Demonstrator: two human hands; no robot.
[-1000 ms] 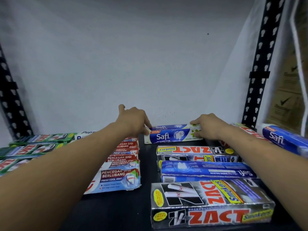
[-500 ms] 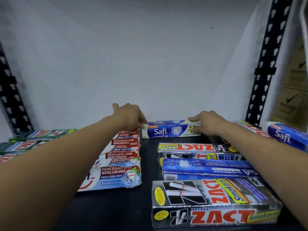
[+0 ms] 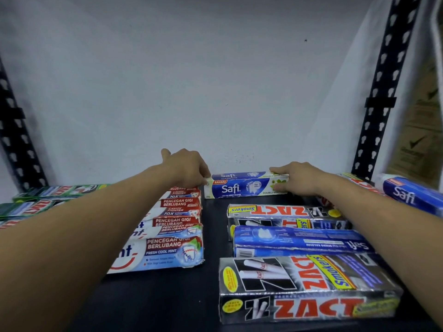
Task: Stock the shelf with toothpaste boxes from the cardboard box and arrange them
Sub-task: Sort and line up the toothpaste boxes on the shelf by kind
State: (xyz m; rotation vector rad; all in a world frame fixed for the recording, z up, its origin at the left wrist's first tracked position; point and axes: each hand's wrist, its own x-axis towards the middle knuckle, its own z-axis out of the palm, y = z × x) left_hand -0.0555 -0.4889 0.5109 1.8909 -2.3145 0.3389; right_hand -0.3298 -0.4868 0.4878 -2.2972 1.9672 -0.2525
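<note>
Your left hand: fingers curled down onto the left end of the Safi box; pinch or mere press, cannot tell. Box lies along the back edge of the shelf, centre. Your right hand grips its right end, fingers on top, thumb in front. Push both ends evenly so it seats square, label forward.
</note>
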